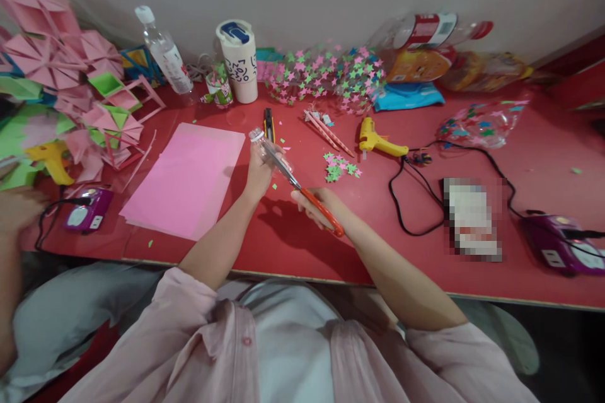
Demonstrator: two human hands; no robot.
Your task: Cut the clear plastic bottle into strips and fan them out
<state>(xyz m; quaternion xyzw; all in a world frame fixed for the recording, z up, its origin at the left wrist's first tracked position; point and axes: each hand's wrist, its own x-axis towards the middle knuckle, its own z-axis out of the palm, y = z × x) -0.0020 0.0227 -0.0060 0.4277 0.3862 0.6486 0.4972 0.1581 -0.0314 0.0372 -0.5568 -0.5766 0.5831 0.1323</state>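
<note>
Right now the left hand [259,171] is wrapped around a small clear plastic bottle [267,149], holding it above the red table [293,245] with its white-capped neck tilted up and to the left. The right hand [317,203] has its fingers through the orange handles of a pair of scissors [307,195], closed firmly on them; the blades run up and left to the bottle and meet its side, though how far apart the blades stand cannot be told.

Just left of the hands lies a stack of pink paper sheets [186,179]. Behind the bottle a black and yellow utility knife [269,123] rests on the table, and to the right of it are pink paper sticks [328,132], a small heap of pink and green paper stars [340,166] and a yellow glue gun [375,141] with a black cord. Against the wall stand a water bottle [163,53] and a white tumbler [239,59]. At the far left edge another person's hand [16,209] rests near a purple power strip [87,212].
</note>
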